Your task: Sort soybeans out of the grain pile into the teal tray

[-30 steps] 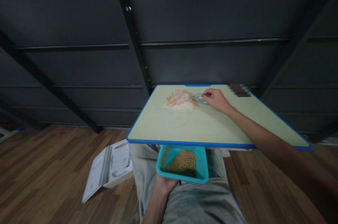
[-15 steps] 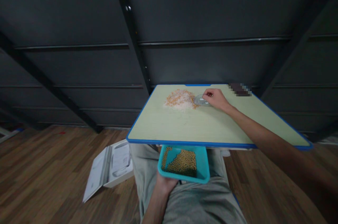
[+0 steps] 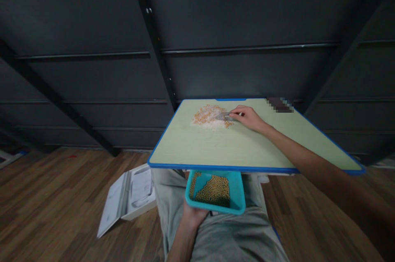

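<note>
A heap of white rice-like grains mixed with yellow beans (image 3: 206, 114) lies on the pale tabletop (image 3: 200, 144), left of my right hand (image 3: 243, 116). Pinched in that hand's fingers is a thin, round, see-through greyish piece (image 3: 222, 116), its far edge in the heap; its exact kind is unclear. My left hand (image 3: 195, 214) supports a turquoise tray (image 3: 237, 196) from below at its near left corner, over my lap. Dry yellow beans (image 3: 213, 190), likely soybeans, lie inside the tray. The left fingers are mostly hidden beneath it.
A blue rim (image 3: 222, 168) edges the table. At its back right corner lies a dark, pixelated object (image 3: 280, 105). An opened white box (image 3: 131, 196) stands on the wooden floor (image 3: 61, 196) to the left. A dark panelled wall (image 3: 247, 15) rises behind the table.
My right hand has moved a little left, carrying the see-through piece from the heap's right edge into the grains. My left hand and the tray have stayed almost still.
</note>
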A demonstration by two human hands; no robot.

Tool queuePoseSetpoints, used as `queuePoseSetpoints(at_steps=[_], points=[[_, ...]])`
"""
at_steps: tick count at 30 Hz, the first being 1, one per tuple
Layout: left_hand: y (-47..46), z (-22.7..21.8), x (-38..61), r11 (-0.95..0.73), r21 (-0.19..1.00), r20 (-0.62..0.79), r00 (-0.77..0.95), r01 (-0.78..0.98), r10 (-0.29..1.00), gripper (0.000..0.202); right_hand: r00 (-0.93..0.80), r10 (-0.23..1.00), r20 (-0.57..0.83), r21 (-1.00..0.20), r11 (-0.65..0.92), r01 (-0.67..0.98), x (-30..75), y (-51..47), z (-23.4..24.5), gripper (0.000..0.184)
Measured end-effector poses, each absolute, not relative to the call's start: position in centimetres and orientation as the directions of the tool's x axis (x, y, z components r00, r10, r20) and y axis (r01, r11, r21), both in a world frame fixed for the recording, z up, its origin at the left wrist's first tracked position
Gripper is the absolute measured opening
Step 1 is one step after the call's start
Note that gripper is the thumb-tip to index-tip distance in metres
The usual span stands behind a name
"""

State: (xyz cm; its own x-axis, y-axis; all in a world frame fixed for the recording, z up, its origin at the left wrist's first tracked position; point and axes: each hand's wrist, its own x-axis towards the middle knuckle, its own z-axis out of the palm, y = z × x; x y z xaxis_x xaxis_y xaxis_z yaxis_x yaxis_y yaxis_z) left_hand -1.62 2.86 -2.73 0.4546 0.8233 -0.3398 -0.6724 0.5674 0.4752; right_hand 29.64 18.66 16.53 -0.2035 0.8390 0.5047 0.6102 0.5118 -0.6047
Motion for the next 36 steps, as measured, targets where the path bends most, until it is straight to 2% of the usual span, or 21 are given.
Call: queuePoseSetpoints(at_steps=[9, 25, 36], points=[[2.8, -2.8, -1.4, 0.573, 0.473, -0.333, 0.466, -0.669, 0.820, 0.039, -0.237, 0.849, 0.472, -0.620, 0.511, 0.596, 29.4, 18.6, 16.2, 0.026], [2.9, -3.3, -1.7, 0.583, 0.469, -0.331, 0.479, -0.664, 0.813, 0.034, -0.269, 0.869, 0.415, -0.663, 0.491, 0.565, 28.1, 17.6, 16.8, 0.030], [3.4, -5.4, -2.1, 0.597, 0.393, -0.188, 0.574, -0.700, 0.797, 0.035, -0.312, 0.869, 0.384, -0.659, 0.495, 0.566, 27.6, 17.2, 16.8, 0.029]])
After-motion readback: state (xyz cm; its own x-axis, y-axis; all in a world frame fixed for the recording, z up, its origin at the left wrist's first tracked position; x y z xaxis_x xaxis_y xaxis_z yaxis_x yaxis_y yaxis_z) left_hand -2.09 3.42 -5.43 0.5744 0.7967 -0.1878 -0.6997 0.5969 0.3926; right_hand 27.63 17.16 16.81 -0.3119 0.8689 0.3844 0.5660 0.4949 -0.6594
